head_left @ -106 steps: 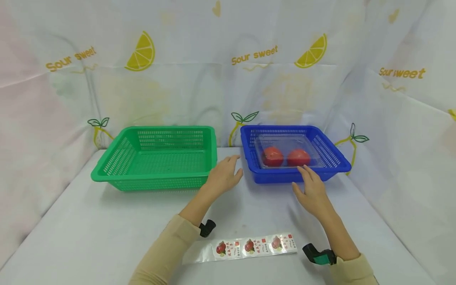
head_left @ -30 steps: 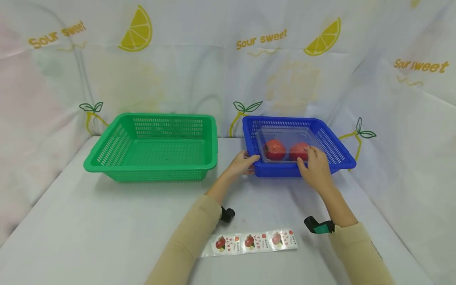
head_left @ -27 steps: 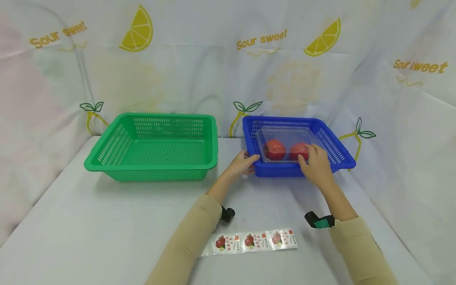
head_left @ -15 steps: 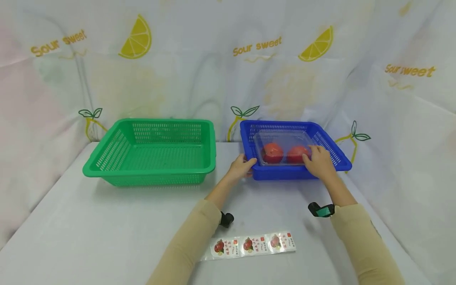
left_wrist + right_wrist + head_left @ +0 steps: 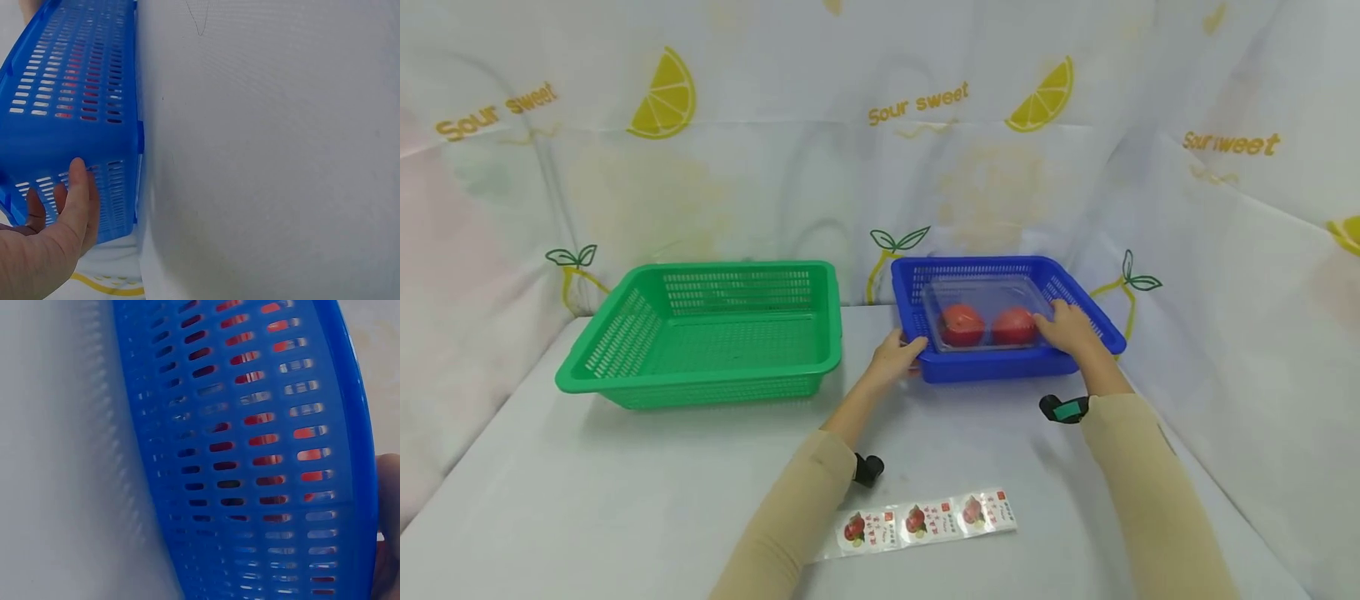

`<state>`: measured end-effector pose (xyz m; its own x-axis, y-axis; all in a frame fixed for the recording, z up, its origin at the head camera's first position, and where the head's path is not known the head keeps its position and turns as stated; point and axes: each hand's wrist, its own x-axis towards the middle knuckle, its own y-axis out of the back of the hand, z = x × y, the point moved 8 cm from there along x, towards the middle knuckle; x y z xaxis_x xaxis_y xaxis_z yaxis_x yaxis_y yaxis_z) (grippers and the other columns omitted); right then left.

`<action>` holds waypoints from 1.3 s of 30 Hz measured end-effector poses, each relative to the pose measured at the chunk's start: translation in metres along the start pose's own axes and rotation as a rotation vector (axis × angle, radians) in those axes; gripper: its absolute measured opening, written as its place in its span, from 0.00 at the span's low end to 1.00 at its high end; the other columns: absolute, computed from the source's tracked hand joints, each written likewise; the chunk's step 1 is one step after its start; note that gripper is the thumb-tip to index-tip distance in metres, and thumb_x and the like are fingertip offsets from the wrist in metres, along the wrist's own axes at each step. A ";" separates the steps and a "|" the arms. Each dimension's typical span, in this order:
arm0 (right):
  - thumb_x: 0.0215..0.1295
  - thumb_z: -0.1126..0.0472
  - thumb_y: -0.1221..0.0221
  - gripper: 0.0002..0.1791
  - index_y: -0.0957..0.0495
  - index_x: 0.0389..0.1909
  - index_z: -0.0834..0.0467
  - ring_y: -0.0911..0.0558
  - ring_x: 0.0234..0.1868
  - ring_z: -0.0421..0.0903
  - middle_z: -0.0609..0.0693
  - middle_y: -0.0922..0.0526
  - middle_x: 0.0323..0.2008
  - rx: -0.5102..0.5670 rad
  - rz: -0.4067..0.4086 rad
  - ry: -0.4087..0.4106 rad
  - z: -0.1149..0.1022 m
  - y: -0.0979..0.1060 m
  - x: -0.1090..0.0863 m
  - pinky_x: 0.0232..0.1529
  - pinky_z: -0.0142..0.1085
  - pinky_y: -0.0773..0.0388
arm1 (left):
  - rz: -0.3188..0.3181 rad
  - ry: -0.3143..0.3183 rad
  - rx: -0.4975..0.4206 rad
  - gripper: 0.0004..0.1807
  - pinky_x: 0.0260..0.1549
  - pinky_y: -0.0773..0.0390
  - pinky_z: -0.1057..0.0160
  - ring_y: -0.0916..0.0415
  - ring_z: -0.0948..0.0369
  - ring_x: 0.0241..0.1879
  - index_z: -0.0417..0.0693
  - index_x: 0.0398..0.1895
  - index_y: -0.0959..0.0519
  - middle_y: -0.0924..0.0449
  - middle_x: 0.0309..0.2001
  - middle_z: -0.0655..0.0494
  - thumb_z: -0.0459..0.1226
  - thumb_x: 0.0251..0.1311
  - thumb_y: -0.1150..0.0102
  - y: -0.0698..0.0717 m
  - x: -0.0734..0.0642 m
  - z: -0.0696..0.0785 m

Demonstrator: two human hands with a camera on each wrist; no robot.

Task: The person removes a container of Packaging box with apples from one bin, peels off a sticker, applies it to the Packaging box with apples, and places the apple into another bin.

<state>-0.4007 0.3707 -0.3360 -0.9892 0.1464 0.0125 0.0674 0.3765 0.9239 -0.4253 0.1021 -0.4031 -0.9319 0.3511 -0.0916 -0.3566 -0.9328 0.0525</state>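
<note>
A blue slotted basket (image 5: 992, 365) stands at the right rear of the table. In it lies a clear plastic box (image 5: 985, 292) with two red, tomato-like fruits (image 5: 962, 325) showing through. My left hand (image 5: 891, 358) holds the basket's front left corner, thumb at the rim; in the left wrist view its fingers (image 5: 78, 194) lie against the outer wall. My right hand (image 5: 1070, 327) reaches over the front rim to the box's right end, thumb and index finger right at its edge. In the right wrist view the rim and wall (image 5: 244, 469) hide most of that hand.
A green slotted basket (image 5: 707, 375) with nothing in it stands to the left. A strip of fruit-printed stickers (image 5: 917, 523) lies at the front of the white table (image 5: 647, 492). White printed cloth (image 5: 820, 167) hangs close behind both baskets and on the right side.
My right hand has slid right along the box, from over the right fruit to the box's right end. The left hand stays at the basket's corner; the head view has shifted slightly.
</note>
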 end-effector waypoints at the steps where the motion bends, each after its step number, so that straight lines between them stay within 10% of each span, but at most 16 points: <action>1: 0.69 0.51 0.59 0.36 0.52 0.62 0.79 0.46 0.61 0.72 0.79 0.46 0.59 0.010 -0.014 -0.008 0.000 0.000 0.002 0.59 0.59 0.47 | 0.003 0.001 0.001 0.22 0.39 0.22 0.57 0.24 0.51 0.42 0.36 0.54 0.34 0.28 0.44 0.43 0.42 0.62 0.50 0.000 0.001 0.000; 26: 0.68 0.45 0.72 0.41 0.59 0.62 0.81 0.54 0.65 0.70 0.77 0.56 0.63 0.189 -0.244 -0.241 0.016 -0.013 0.009 0.63 0.54 0.54 | -0.018 -0.009 -0.010 0.20 0.39 0.22 0.56 0.24 0.52 0.40 0.33 0.50 0.33 0.28 0.41 0.43 0.40 0.62 0.49 -0.002 -0.002 0.002; 39: 0.70 0.44 0.73 0.41 0.71 0.65 0.75 0.63 0.66 0.68 0.73 0.68 0.66 0.552 -0.337 -0.318 0.022 -0.026 0.009 0.64 0.54 0.60 | -0.016 -0.014 -0.011 0.20 0.40 0.23 0.54 0.23 0.50 0.42 0.34 0.51 0.33 0.27 0.42 0.42 0.41 0.62 0.51 -0.003 -0.007 0.004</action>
<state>-0.4085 0.3829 -0.3683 -0.8877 0.1679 -0.4288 -0.0960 0.8432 0.5289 -0.4179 0.1027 -0.3985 -0.9270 0.3668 -0.0780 -0.3705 -0.9280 0.0404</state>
